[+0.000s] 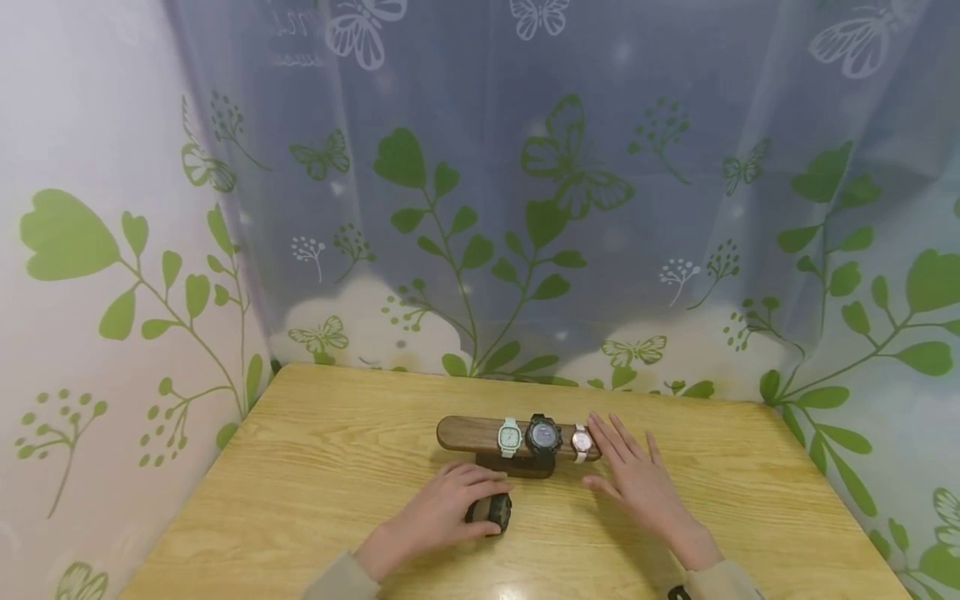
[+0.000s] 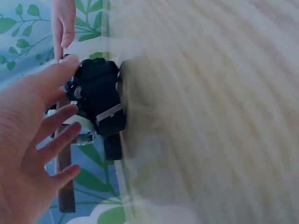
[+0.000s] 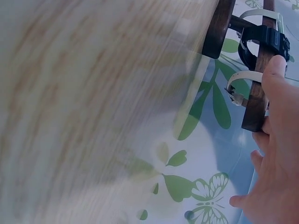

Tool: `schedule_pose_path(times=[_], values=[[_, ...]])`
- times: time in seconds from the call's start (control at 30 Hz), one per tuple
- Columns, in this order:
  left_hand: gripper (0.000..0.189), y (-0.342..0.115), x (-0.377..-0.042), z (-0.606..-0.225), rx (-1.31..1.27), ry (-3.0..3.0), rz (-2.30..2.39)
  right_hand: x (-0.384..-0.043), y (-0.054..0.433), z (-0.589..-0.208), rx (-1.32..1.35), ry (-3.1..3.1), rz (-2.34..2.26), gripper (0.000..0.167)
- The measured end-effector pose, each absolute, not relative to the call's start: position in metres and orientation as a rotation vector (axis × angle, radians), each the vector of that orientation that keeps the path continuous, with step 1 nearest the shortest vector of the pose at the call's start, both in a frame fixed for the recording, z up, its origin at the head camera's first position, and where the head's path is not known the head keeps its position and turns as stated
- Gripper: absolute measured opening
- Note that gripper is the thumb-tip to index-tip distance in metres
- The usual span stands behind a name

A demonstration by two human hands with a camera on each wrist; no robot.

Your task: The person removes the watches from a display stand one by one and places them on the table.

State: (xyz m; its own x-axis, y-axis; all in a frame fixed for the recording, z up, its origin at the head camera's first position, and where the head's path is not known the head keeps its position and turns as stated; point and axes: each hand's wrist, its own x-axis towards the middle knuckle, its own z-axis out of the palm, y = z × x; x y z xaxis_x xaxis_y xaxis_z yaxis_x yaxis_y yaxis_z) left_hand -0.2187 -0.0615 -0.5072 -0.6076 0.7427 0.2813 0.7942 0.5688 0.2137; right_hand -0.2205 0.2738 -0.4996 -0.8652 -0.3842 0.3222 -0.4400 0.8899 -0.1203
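Head view shows me the left hand (image 1: 448,507) curled round a black watch (image 1: 498,513) near the stand (image 1: 467,433), right hand (image 1: 641,483) straight-fingered at its end; I'd grip that probably light, bendy watch by the case (image 1: 502,507).

Right hand (image 1: 643,487), fingers (image 1: 607,439) outstretched (thumb (image 1: 602,487) apart)

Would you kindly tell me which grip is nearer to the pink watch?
Right. The right grip is beside the pink watch, at the end of the stand; the left grip is farther off, leftward, at the near black watch.
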Motion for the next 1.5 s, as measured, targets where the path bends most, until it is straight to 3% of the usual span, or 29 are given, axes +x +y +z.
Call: schedule_pose_path(times=[0.27,0.57,1.27,1.5], values=[[0.039,-0.066,-0.227,-0.488,-1.257,-2.409,-0.557,-0.219,0.276,-0.501,0.628,-2.733,0.258,0.086],[0.039,-0.062,-0.250,-0.478,-1.131,-2.168,-0.663,-0.220,0.273,-0.504,0.627,-2.671,0.225,0.087],[0.070,-0.034,-0.280,-0.482,-1.044,-2.496,-0.523,-0.219,0.271,-0.504,0.597,-2.761,0.256,0.087],[0.071,-0.032,-0.282,-0.484,-1.054,-2.535,-0.454,-0.218,0.273,-0.503,0.601,-2.723,0.260,0.088]])
